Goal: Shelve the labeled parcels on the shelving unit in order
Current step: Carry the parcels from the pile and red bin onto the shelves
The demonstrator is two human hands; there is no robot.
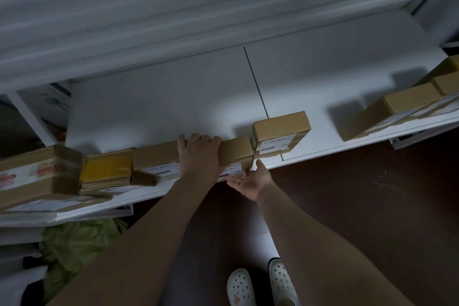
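At least six parcels (pixel 280 129) line the white shelf (pixel 173 97). The left hand (pixel 198 154) grips the middle box (pixel 156 158) from above. The right hand (pixel 250 181), palm open, touches its right front corner. Two white clogs (pixel 241 285) stand on the dark floor (pixel 347 194) below it.

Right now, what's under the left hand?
Left hand holds a brown cardboard parcel on the white shelf. Its fingers hide whether that is one box or two.

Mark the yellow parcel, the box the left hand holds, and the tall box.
Yellow parcel (pixel 106 169): head view, yellow tape on top.
Held box (pixel 155 158): head view, top face, left end.
Tall box (pixel 280 128): head view, top face.
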